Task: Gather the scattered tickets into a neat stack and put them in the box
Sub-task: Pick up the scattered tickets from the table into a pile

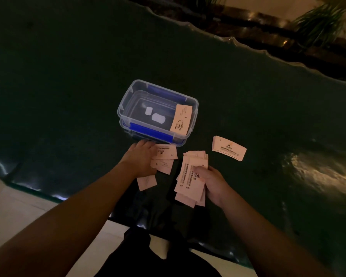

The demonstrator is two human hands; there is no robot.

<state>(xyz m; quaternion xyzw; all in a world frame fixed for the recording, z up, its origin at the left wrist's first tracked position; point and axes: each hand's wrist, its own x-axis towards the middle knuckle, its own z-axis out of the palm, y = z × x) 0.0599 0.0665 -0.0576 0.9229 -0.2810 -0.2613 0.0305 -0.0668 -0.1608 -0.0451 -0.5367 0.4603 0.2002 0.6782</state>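
A clear plastic box (126, 100) with blue clips stands on the dark table, and one pale pink ticket (181, 119) leans inside its right end. My right hand (210, 180) is shut on a loose fan of tickets (190, 180) just in front of the box. My left hand (141, 158) lies flat on several scattered tickets (165, 154) near the box's front edge. One ticket (146, 182) lies below that hand. A small separate pile of tickets (229, 148) rests on the table to the right.
The dark glossy table (68, 86) has a wavy far edge and a near edge close to my legs. Plants (320, 23) and a ledge sit beyond the far edge. Pale floor (14, 206) shows at the lower left.
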